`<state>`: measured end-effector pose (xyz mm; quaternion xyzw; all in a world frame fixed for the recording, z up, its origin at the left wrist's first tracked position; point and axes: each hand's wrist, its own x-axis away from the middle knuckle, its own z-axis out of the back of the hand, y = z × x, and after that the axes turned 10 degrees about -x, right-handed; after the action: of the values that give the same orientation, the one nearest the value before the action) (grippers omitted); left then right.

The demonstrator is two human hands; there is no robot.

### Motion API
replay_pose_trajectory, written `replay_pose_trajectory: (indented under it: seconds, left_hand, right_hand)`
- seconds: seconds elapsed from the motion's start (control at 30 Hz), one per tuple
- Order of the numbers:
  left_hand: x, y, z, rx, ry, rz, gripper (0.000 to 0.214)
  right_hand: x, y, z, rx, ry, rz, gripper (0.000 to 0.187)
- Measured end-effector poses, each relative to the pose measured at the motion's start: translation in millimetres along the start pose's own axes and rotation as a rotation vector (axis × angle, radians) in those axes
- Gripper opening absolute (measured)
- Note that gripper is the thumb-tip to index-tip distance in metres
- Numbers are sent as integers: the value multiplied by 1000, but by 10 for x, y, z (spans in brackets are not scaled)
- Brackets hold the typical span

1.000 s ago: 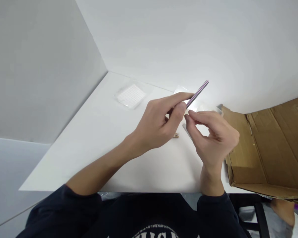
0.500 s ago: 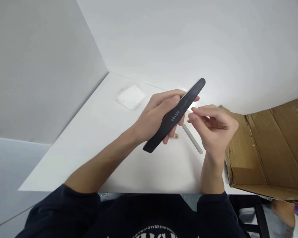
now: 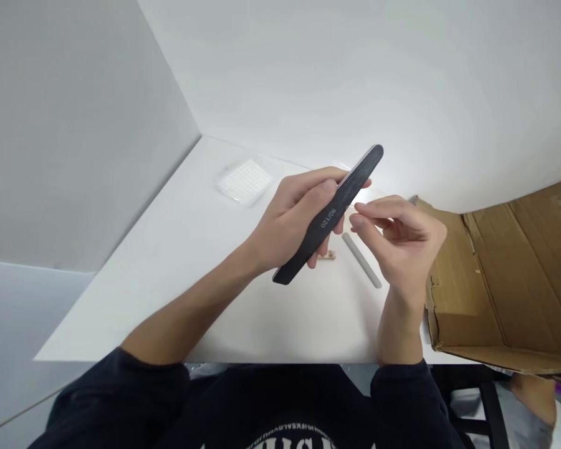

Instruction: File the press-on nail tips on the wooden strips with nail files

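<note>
A black nail file [image 3: 330,218] is held in the air above the worktop [image 3: 168,287], its long axis slanting across the view, with the narrow upper tip pointing toward about half past one and the lower end toward half past seven. Its matte dark face carries the printed grit marking "80/120", and a thin pale edge shows along its upper side near the tip. The left hand [image 3: 292,221] grips it around the middle, with the fingers [image 3: 325,193] closed firmly on it. The right hand [image 3: 402,249] sits at about 3 o'clock from the file, its fingers [image 3: 364,215] curled into a narrow pinch just beside the file, with nothing visible between them. Below the file, a small tan piece [image 3: 328,255] lies on the worktop, and a slim grey stick [image 3: 362,260] lies nearby, running from about 11 o'clock to 5 o'clock. A clear packet with a white grid [image 3: 244,182] lies at about 11 o'clock from the left hand. An open cardboard box [image 3: 495,280] sits at the right.
</note>
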<state>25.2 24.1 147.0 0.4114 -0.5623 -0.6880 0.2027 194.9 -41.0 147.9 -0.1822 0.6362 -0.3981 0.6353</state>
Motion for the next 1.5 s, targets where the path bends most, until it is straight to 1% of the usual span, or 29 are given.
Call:
replay_pose_trajectory:
  seconds: [0.17, 0.3, 0.53, 0.7, 0.93, 1.03, 1.17, 1.3, 1.4, 1.5]
  left_hand:
    - [-3, 12, 5, 16, -16, 6, 39]
    - [-12, 12, 8, 6, -33, 2, 40]
    - [-15, -30, 6, -71, 23, -58, 40]
    - [-15, -16, 9, -91, 12, -76, 41]
    - [-11, -20, 11, -104, 1, -70, 41]
    - [-18, -22, 3, -126, 19, -91, 41]
    - [-17, -38, -14, -170, 51, -142, 42]
    - [-2, -68, -37, -235, 109, -191, 39]
    - [8, -71, -53, -325, 142, -224, 37]
    - [20, -56, -66, -435, 175, -241, 37]
  right_hand:
    - [-8, 24, 35, 7, -31, -29, 7]
    - [-18, 42, 51, -6, -60, 0, 11]
    - [-5, -8, -1, 67, -34, 17, 12]
    - [-6, -10, -1, 42, -24, 39, 15]
    - [9, -22, 4, 121, -26, 28, 9]
    - [17, -48, -14, 128, -1, 26, 10]
    - [28, -95, -53, 91, 0, -32, 10]
    - [44, -112, -96, 108, 36, -69, 10]
    - [69, -104, -119, 174, 47, -36, 10]
    - [91, -95, -126, 265, 27, 28, 11]
